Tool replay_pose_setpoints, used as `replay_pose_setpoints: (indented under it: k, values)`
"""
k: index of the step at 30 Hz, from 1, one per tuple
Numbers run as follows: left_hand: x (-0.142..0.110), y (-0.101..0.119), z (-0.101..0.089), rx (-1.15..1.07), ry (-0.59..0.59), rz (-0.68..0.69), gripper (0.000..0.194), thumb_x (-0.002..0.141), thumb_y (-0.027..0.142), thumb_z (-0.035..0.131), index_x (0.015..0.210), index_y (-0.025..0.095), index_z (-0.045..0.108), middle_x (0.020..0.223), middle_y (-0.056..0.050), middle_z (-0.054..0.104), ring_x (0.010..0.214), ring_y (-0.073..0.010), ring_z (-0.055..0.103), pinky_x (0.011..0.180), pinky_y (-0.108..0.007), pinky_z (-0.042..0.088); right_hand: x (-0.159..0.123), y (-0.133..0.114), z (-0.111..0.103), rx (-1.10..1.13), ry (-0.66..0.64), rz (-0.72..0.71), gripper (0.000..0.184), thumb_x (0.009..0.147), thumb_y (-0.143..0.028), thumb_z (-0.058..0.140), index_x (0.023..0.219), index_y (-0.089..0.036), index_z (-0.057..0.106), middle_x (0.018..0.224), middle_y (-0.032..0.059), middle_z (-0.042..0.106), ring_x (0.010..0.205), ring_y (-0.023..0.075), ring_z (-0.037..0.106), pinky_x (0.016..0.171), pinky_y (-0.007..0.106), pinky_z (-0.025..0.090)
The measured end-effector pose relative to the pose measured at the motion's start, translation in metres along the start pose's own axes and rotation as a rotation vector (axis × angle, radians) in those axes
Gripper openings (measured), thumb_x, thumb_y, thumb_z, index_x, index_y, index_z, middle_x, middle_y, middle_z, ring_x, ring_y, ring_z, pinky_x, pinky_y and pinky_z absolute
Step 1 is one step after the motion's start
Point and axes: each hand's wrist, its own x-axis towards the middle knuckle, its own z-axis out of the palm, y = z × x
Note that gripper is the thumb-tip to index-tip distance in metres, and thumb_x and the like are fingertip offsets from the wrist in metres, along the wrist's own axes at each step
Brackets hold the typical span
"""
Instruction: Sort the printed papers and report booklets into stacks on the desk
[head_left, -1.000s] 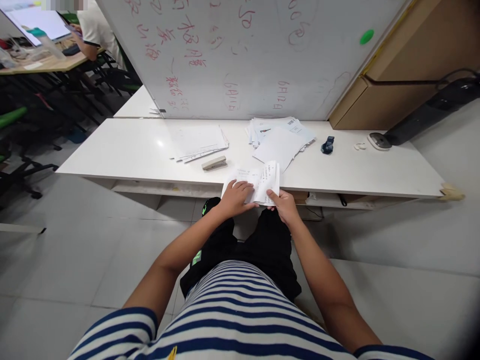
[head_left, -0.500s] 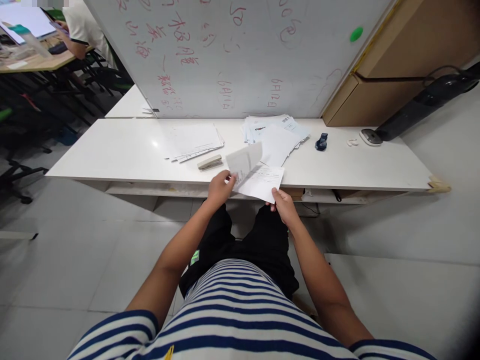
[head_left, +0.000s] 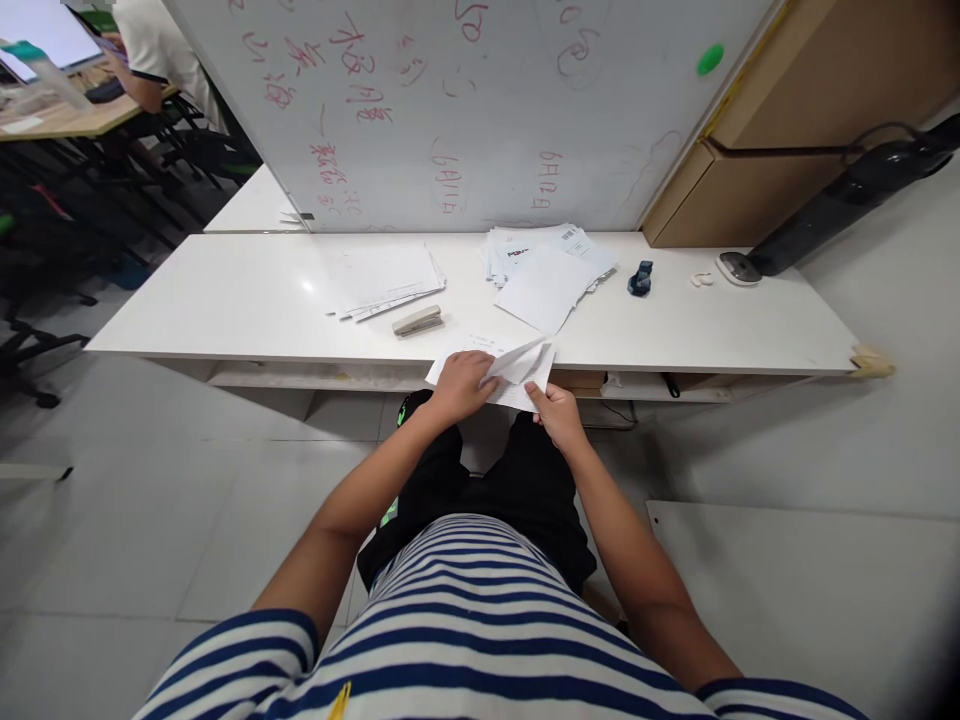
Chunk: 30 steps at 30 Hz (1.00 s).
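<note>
A small bundle of printed white sheets of paper [head_left: 525,394] is held at the front edge of the white desk, opened like a booklet. My right hand [head_left: 556,412] pinches its lower right edge, thumb on top and fingers beneath. Across the left part lies my left hand [head_left: 463,386], fingers bent over the paper and thumb by the fold. One leaf [head_left: 520,356] stands curled up between the two hands. Just beyond my left hand is a beige stapler [head_left: 418,321], touched by neither hand.
Loose papers lie in a left stack [head_left: 386,280] and a right pile [head_left: 547,285]. Further right are a dark blue strapped object [head_left: 640,279] and a small white item [head_left: 701,280]. A whiteboard [head_left: 495,120] and cardboard boxes [head_left: 739,195] stand behind. Another person [head_left: 161,55] sits at the far left.
Half a second ago my left hand held a raised leaf over to the left; now it lies lower on the bundle and another leaf curls up. My right hand keeps its pinch.
</note>
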Motion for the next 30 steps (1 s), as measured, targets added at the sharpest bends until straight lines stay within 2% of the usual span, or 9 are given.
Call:
replay_pose_setpoints:
  k: [2, 5, 10, 13, 15, 18, 20, 25, 30]
  values:
    - [0.001, -0.014, -0.003, -0.03, 0.119, -0.153, 0.024, 0.091, 0.036, 0.053, 0.096, 0.017, 0.067, 0.101, -0.012, 0.069, 0.103, -0.0282, 0.062, 0.092, -0.042, 0.045, -0.001, 0.001, -0.004, 0.007, 0.0, 0.014, 0.05, 0.071, -0.066, 0.065, 0.062, -0.018, 0.057, 0.043, -0.0055, 0.047, 0.039, 0.0087, 0.042, 0.039, 0.021, 0.03]
    - [-0.003, -0.043, -0.015, -0.176, 0.38, -0.381, 0.03, 0.09, 0.041, 0.053, 0.103, 0.017, 0.066, 0.104, -0.011, 0.069, 0.103, -0.0279, 0.062, 0.089, -0.039, 0.047, -0.001, 0.005, -0.012, 0.035, -0.009, 0.049, 0.048, 0.072, -0.065, 0.066, 0.068, -0.017, 0.062, 0.047, -0.0042, 0.052, 0.041, 0.0088, 0.045, 0.04, 0.02, 0.033]
    - [-0.007, -0.069, -0.034, -0.337, 0.61, -0.451, 0.038, 0.091, 0.047, 0.051, 0.114, 0.019, 0.064, 0.117, -0.009, 0.066, 0.112, -0.0259, 0.059, 0.095, -0.036, 0.045, 0.0, 0.01, -0.02, 0.048, -0.078, 0.092, 0.05, 0.073, -0.066, 0.064, 0.072, -0.016, 0.064, 0.048, -0.0021, 0.056, 0.042, 0.0091, 0.048, 0.043, 0.02, 0.038]
    - [-0.004, -0.054, -0.032, -0.292, 0.57, -0.402, 0.042, 0.092, 0.048, 0.047, 0.115, 0.018, 0.063, 0.117, -0.011, 0.066, 0.113, -0.0269, 0.058, 0.096, -0.038, 0.045, 0.001, 0.01, -0.021, 0.016, -0.166, 0.163, 0.055, 0.072, -0.071, 0.06, 0.065, -0.016, 0.06, 0.047, 0.0006, 0.058, 0.04, 0.009, 0.048, 0.043, 0.02, 0.037]
    - [-0.004, -0.034, -0.026, -0.212, 0.407, -0.274, 0.044, 0.091, 0.051, 0.048, 0.114, 0.017, 0.064, 0.119, -0.013, 0.065, 0.117, -0.0288, 0.056, 0.1, -0.041, 0.042, 0.003, 0.008, -0.02, 0.058, -0.198, 0.225, 0.061, 0.074, -0.076, 0.053, 0.068, -0.016, 0.062, 0.053, 0.004, 0.063, 0.044, 0.0105, 0.053, 0.045, 0.021, 0.041]
    - [-0.008, -0.005, -0.014, -0.057, 0.061, 0.005, 0.048, 0.082, 0.057, 0.06, 0.115, 0.022, 0.064, 0.133, -0.011, 0.057, 0.133, -0.0328, 0.041, 0.114, -0.049, 0.024, 0.005, 0.004, -0.017, 0.242, -0.202, 0.265, 0.072, 0.078, -0.08, 0.039, 0.096, -0.017, 0.066, 0.083, 0.0094, 0.073, 0.064, 0.0157, 0.067, 0.056, 0.024, 0.05]
    - [-0.011, 0.005, -0.008, 0.007, -0.053, 0.088, 0.05, 0.08, 0.059, 0.062, 0.118, 0.026, 0.063, 0.141, -0.007, 0.051, 0.14, -0.0333, 0.031, 0.117, -0.052, 0.012, 0.007, 0.0, -0.015, 0.351, -0.179, 0.261, 0.073, 0.081, -0.079, 0.034, 0.112, -0.019, 0.062, 0.096, 0.0103, 0.073, 0.076, 0.0183, 0.069, 0.064, 0.028, 0.053]
    - [-0.011, -0.013, -0.01, 0.0, 0.089, -0.082, 0.032, 0.095, 0.042, 0.043, 0.115, 0.025, 0.062, 0.135, -0.006, 0.056, 0.136, -0.0279, 0.037, 0.113, -0.047, 0.022, 0.009, -0.004, -0.011, 0.393, -0.079, 0.307, 0.045, 0.078, -0.054, 0.066, 0.107, -0.02, 0.061, 0.088, 0.0049, 0.072, 0.067, 0.0149, 0.065, 0.059, 0.026, 0.052]
    - [-0.019, -0.038, -0.014, -0.132, 0.236, -0.419, 0.024, 0.091, 0.031, 0.048, 0.107, 0.019, 0.061, 0.113, -0.012, 0.062, 0.108, -0.0273, 0.055, 0.094, -0.041, 0.042, 0.009, -0.001, -0.007, 0.443, -0.104, 0.338, 0.037, 0.071, -0.042, 0.075, 0.096, -0.018, 0.064, 0.073, -0.0009, 0.066, 0.054, 0.0096, 0.052, 0.046, 0.021, 0.042]
